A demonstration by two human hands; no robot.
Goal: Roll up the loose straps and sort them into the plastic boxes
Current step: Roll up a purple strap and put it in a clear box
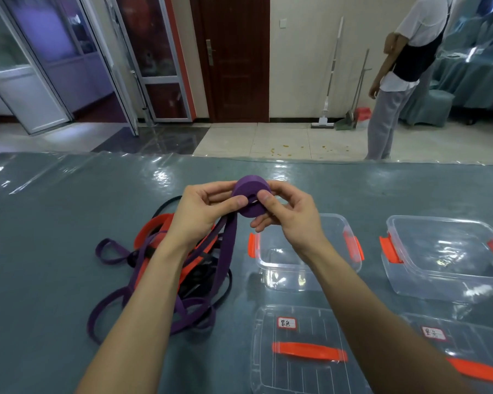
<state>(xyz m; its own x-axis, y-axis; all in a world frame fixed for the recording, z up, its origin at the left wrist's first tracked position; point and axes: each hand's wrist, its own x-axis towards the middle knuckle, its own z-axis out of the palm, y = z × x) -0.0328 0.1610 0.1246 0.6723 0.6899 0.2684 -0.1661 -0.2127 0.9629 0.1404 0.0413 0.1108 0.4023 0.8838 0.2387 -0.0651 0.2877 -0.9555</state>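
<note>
Above teal table (69,209) — left hand (202,211) and right hand (291,214) raised, each grip pinching purple roll (248,186).

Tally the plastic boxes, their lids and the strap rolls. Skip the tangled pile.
Clear plastic boxes with orange clips: 2
Clear flat lids with orange handles: 2
Purple strap roll, gripped by left hand and right hand: 1
Total: 5
</note>
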